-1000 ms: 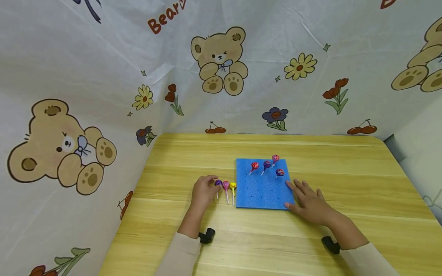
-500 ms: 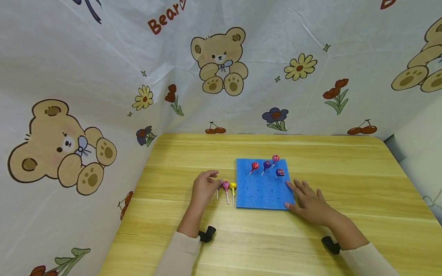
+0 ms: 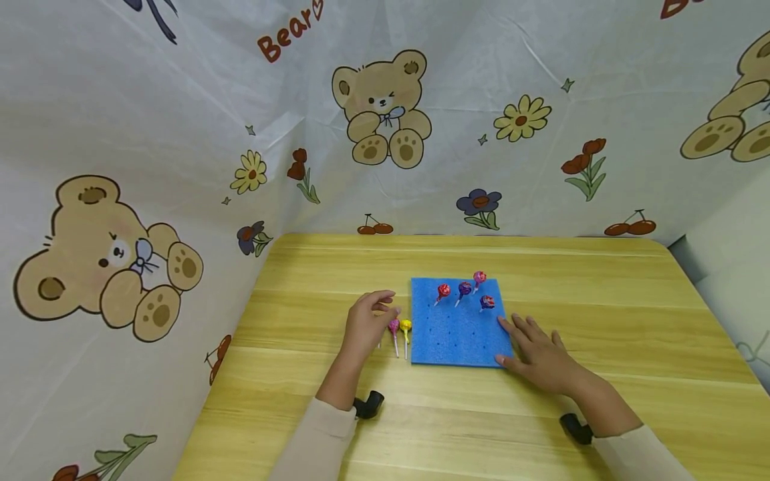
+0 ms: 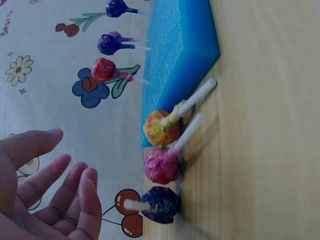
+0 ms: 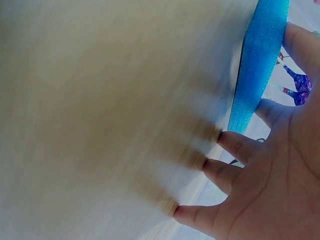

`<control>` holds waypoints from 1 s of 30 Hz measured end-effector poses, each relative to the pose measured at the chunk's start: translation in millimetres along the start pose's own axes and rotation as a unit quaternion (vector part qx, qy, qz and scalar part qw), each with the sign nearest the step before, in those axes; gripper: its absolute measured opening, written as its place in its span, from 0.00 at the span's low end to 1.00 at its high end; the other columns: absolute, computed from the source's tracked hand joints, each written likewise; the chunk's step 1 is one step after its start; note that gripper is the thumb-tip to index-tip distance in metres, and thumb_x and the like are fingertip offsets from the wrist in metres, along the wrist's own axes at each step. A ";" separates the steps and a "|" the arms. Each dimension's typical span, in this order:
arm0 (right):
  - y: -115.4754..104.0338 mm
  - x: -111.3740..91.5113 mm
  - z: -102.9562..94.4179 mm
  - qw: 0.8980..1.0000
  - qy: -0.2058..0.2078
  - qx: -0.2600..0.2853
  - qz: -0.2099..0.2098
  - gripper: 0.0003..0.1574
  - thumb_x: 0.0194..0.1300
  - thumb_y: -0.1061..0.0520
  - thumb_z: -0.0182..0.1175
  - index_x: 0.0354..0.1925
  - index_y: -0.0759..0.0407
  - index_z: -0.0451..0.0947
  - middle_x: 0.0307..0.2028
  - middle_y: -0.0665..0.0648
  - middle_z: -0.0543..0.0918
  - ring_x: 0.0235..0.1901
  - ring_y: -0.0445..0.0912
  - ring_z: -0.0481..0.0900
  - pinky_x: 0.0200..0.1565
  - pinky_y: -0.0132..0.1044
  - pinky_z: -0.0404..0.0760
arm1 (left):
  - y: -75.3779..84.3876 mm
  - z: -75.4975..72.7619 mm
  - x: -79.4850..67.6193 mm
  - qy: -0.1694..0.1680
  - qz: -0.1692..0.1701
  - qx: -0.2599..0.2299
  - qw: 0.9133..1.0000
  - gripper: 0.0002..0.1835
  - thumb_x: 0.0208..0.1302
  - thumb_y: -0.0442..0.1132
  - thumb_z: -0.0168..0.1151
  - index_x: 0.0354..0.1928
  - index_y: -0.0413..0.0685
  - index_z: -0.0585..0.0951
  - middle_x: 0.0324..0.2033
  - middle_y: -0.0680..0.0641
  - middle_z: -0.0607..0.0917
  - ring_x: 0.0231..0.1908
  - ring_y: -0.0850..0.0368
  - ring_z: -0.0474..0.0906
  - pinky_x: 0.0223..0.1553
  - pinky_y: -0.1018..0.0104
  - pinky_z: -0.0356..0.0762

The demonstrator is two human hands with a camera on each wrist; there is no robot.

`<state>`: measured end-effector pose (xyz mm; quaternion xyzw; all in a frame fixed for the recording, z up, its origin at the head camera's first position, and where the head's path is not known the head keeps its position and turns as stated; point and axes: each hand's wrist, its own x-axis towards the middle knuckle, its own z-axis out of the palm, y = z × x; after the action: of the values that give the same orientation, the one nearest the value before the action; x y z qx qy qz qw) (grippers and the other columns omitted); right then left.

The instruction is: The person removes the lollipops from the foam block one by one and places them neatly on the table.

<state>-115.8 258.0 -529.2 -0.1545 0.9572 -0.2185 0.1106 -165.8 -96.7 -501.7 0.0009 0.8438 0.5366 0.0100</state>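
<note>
My left hand (image 3: 365,326) hovers over a short row of lollipops left of a blue foam block (image 3: 448,354), its fingers loosely bent and holding nothing. In the row lie a yellow lollipop (image 3: 406,326), a pink lollipop (image 3: 394,327) and a purple lollipop (image 4: 162,205). From the head view the hand mostly covers the purple one. My right hand (image 3: 544,359) has its fingers spread, thumb and index finger touching the block's right edge; other fingertips rest on the table.
Several lollipops stand with their sticks in the foam's far half, among them a red lollipop (image 3: 443,290) and a dark blue lollipop (image 3: 487,302). Small holes dot the nearer half. A bear-print cloth (image 3: 445,167) hangs behind the wooden table (image 3: 457,414).
My left hand has drawn away from the purple lollipop, leaving it lying, and shifted right and slightly farther away, over the row. The right hand stays at the foam's edge.
</note>
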 end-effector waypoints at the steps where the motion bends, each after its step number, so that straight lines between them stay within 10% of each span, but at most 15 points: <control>1: 0.0 0.0 0.0 1.000 0.000 0.000 0.000 0.51 0.71 0.32 0.56 0.80 0.52 0.53 0.78 0.71 0.53 0.75 0.76 0.46 0.63 0.84 0.41 | 1.2 1.5 0.4 -0.002 0.005 -0.004 1.000 0.20 0.65 0.41 0.70 0.58 0.46 0.83 0.50 0.47 0.84 0.49 0.52 0.82 0.48 0.58 0.84; 30: 0.0 0.5 1.4 1.000 0.006 -0.002 0.000 0.51 0.71 0.32 0.56 0.80 0.51 0.52 0.77 0.71 0.54 0.75 0.76 0.47 0.62 0.85 0.43 | 16.1 55.3 12.2 -0.044 0.041 -0.051 0.997 0.24 0.68 0.44 0.68 0.64 0.49 0.80 0.58 0.51 0.82 0.58 0.54 0.80 0.56 0.61 0.83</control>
<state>-115.8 257.2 -530.6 -0.1530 0.9583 -0.2175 0.1048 -177.2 -39.7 -510.8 0.0584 0.8135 0.5780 0.0257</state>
